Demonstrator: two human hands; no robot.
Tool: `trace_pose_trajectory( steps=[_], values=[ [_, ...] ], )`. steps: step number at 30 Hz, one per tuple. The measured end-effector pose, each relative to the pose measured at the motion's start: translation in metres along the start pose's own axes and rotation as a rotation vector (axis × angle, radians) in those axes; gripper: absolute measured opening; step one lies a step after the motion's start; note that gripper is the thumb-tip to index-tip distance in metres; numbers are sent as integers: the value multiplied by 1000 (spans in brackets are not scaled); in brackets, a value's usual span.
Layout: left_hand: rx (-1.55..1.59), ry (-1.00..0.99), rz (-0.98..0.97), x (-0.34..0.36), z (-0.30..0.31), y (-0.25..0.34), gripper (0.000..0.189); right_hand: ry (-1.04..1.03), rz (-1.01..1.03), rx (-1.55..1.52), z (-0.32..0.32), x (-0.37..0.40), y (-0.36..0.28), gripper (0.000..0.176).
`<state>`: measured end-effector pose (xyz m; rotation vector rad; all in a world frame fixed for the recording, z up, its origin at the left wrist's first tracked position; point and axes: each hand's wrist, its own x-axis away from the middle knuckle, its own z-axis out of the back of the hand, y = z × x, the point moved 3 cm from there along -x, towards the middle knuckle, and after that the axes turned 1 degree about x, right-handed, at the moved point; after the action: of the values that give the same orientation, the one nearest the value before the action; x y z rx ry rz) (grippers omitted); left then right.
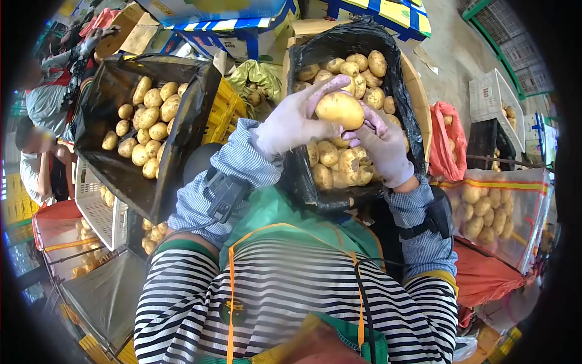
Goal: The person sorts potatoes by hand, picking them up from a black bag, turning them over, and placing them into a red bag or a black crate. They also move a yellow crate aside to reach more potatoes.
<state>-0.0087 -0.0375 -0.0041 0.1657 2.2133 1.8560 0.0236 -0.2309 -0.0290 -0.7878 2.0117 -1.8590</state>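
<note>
A large pale potato [340, 110] is held up between both hands, over a box lined with black plastic [407, 73] that has many potatoes in it. My left hand [297, 118], in a whitish glove with purple fingers, has its thumb below the potato and its fingers behind it. My right hand [386, 148], gloved the same way, touches the potato's right end with its fingertips. To the left, a second black-lined crate [112, 85] holds several loose potatoes [147, 121].
Mesh bags of potatoes [485, 212] stand at the right, near a red bag [447, 139] and white crates [497, 103]. Blue and yellow boxes [242, 39] are at the top. Other people [45, 158] sit at the left edge, beside a white basket [100, 209].
</note>
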Motion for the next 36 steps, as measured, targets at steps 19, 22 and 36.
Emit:
trace_pose_trajectory(
  steps=[19, 22, 36],
  values=[
    [1143, 353, -471, 80, 256, -36, 30, -456, -556, 1508, 12, -17, 153, 51],
    [664, 607, -381, 36, 164, 0, 21, -365, -588, 1536, 9, -14, 156, 62],
    [-390, -224, 206, -6, 9, -47, 73, -2, 25, 697, -23, 7, -7, 72]
  ],
)
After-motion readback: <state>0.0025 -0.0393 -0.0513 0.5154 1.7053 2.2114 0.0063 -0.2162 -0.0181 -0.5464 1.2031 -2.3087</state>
